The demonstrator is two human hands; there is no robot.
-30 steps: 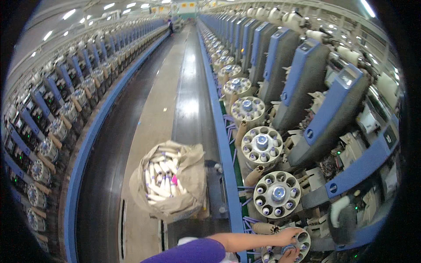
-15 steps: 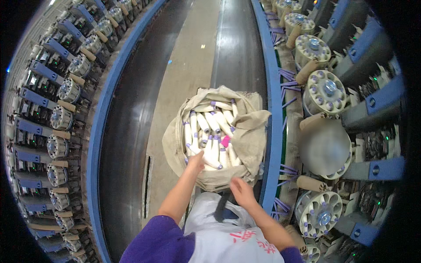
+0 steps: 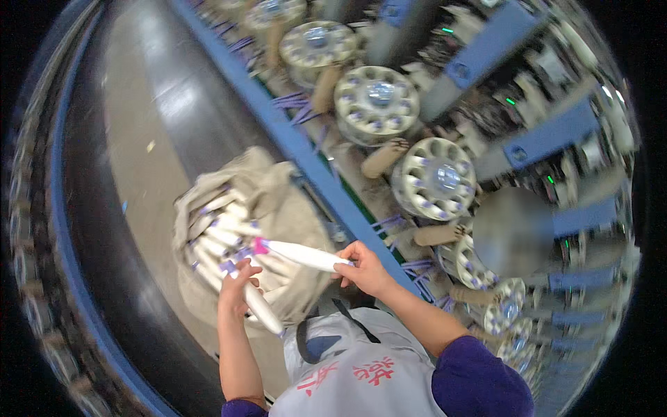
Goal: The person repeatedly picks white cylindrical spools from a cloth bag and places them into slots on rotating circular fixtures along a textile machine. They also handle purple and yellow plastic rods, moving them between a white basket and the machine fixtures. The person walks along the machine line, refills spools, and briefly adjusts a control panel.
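My right hand (image 3: pixel 365 270) pinches one end of a white yarn bobbin (image 3: pixel 302 256), which lies nearly level over the near side of a beige cloth sack (image 3: pixel 306 219). Another white yarn bobbin (image 3: pixel 262 311) is gripped in my left hand (image 3: pixel 240 283), slanting down and right toward my apron. Inside the sack lie several more white yarn bobbins (image 3: pixel 221 235) with purple tube ends. A small bright pink patch (image 3: pixel 261 245) shows by the far end of the right hand's bobbin; I cannot tell what it is.
Along the right runs a blue rail (image 3: pixel 278 125). Beyond it stand machine units with round bobbin magazines (image 3: pixel 439 178), brown cylinders (image 3: pixel 385 158) and thin purple tubes (image 3: pixel 295 104). Another curved blue rail (image 3: pixel 59 174) borders the aisle on the left.
The view has swung right, toward the machines. My right hand, earlier without a bobbin near the sack's edge, now holds one. My left hand has lifted a bobbin from the sack.
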